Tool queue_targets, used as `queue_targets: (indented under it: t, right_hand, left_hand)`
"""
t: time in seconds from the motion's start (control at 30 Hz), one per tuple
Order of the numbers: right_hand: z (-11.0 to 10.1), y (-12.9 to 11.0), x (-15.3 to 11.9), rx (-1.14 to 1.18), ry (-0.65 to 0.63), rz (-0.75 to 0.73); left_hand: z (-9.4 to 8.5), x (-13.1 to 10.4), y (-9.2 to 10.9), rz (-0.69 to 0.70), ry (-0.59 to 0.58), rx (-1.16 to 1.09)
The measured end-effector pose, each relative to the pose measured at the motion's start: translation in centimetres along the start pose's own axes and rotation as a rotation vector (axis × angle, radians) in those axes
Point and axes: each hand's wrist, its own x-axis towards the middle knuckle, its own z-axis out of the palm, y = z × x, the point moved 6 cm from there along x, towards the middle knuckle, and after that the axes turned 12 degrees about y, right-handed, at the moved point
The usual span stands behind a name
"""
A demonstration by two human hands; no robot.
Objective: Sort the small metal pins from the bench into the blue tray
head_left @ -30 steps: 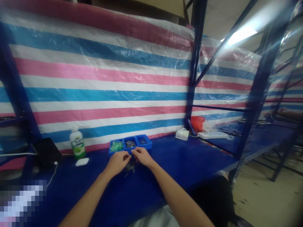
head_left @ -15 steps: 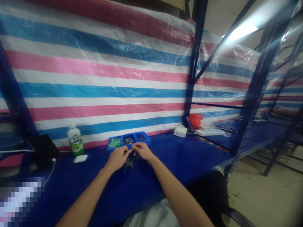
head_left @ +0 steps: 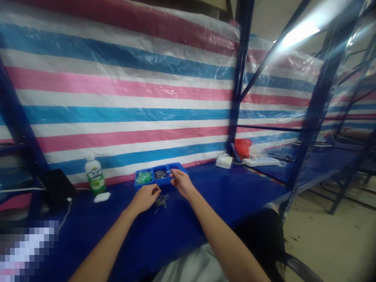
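Both your hands work beside the blue tray (head_left: 163,181) and loose metal pins (head_left: 161,201).
From the pins, the tray sits at 12 o'clock; your left hand (head_left: 147,196), fingers curled, at 10; your right hand (head_left: 182,183), fingertips drawn together, at 2. Whether either pinches anything, I cannot tell. The bottle (head_left: 96,181) label's lettering is too blurred to read.

I take this for a workshop: blue metal rack posts (head_left: 239,78), a striped tarpaulin (head_left: 132,113) behind, a blue worktop (head_left: 217,199) with a divided parts tray (head_left: 162,181), spotted floor (head_left: 317,243).
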Motion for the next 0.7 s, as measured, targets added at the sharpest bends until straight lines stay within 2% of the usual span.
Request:
queue_targets:
  t: [0.07,0.2,0.37,0.47,0.57,0.63,0.7]
  right_hand:
    - [-0.5,0.4,0.2,0.025,0.051,0.075]
    - [-1.2,2.1,0.2,-0.153,0.131,0.228]
    - [-0.6,2.4,-0.4,-0.227,0.057,0.239]
    - [-0.2,2.2,-0.4,-0.321,0.018,0.155]
    - [-0.1,1.6,-0.3,-0.632,-0.004,-0.068]
    - [0.5,1.3,-0.7,-0.863,-0.115,-0.264]
    - [1.2,1.5,-1.5,-1.054,-0.285,-0.372]
  left_hand:
    - [0.2,0.0,0.0,-0.004,-0.02,-0.001]
    - [0.3,-0.2,-0.2,-0.016,-0.042,0.023]
    - [0.3,-0.4,-0.7,-0.05,-0.067,0.053]
    - [0.4,-0.3,-1.3,-0.083,-0.068,0.096]
    - [0.5,-0.3,-2.0,-0.103,-0.079,0.146]
    - [0.6,-0.4,-2.2,-0.092,-0.086,0.166]
    - [0.7,-0.5,-2.2,-0.076,-0.088,0.172]
